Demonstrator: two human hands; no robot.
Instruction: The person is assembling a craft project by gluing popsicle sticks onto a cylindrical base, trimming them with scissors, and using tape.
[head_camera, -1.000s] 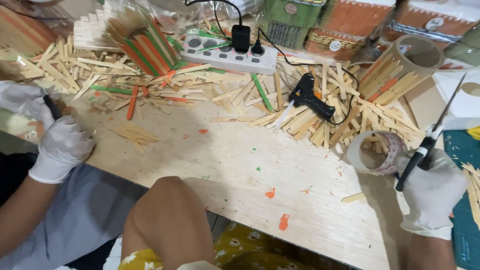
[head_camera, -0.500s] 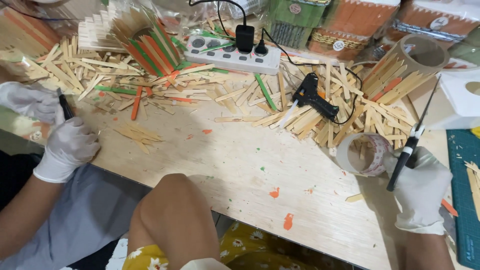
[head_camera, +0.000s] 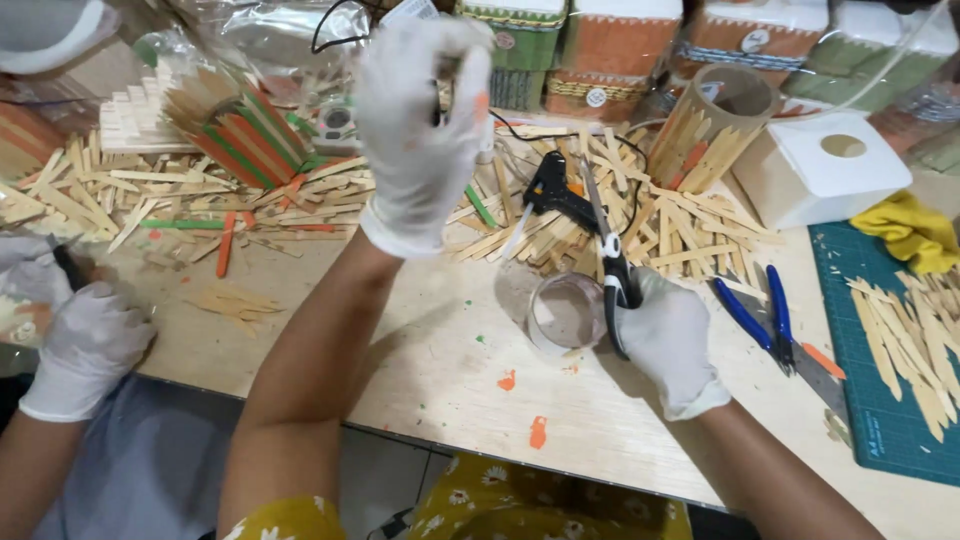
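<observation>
Your left hand (head_camera: 420, 120) has come up into view since half a second ago, and your right hand (head_camera: 668, 335) has shifted in toward the middle of the wooden table (head_camera: 440, 370). The left hand, in a white glove, is raised above the heap of craft sticks (head_camera: 560, 215), its fingers curled in; whether they pinch anything you cannot tell from here. Your right hand, gloved too, is clamped on the black handles of a pair of scissors (head_camera: 605, 255), whose blades point away from you over the sticks, and it rests just beside a roll of clear tape (head_camera: 563, 313) lying on the table. A black glue gun (head_camera: 555, 190) lies among the sticks, just left of the blades. To your right, blue-handled pliers (head_camera: 765, 320) lie at the edge of a green cutting mat (head_camera: 870, 400). At the far left a co-worker's gloved hand (head_camera: 85, 345) rests on the table edge.
</observation>
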